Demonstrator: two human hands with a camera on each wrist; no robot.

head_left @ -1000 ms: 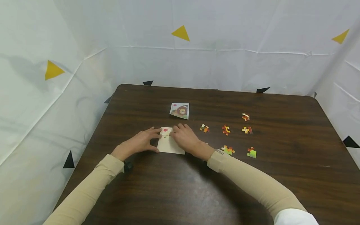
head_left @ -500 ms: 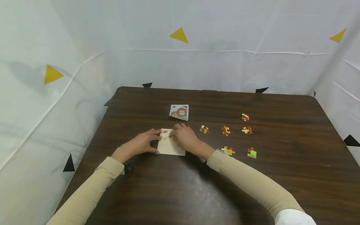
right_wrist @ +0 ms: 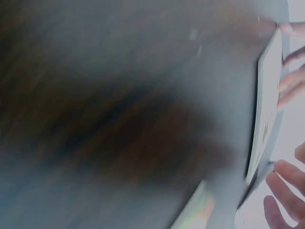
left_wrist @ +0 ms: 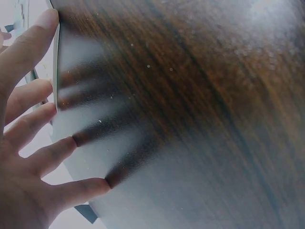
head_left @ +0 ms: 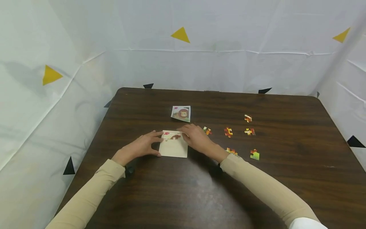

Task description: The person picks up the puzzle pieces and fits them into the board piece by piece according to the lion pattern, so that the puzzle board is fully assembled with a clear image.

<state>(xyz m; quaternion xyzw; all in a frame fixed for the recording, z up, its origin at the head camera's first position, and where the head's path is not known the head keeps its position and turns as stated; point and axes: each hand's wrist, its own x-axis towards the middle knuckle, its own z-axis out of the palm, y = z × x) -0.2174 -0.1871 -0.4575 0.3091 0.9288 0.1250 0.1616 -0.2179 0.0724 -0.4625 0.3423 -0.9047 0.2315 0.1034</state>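
A pale square puzzle board lies in front of me on the dark table. Along its far edge sit a piece with a pink flower and a piece with a brown mane. My left hand rests at the board's left side, thumb and fingers spread and touching its edge; the left wrist view shows these fingers straight. Over the board's far right corner is my right hand, its fingers extended with no piece visible in them. The right wrist view catches only part of its fingers.
A lion picture card lies beyond the board. To the right are several loose jigsaw pieces, among them an orange one, a red and yellow one, a green one and a small far one. White sheeting surrounds the table.
My right hand has shifted right from the board's middle to its far right corner, uncovering the brown mane piece beside the flower piece. My left hand stays at the board's left edge.
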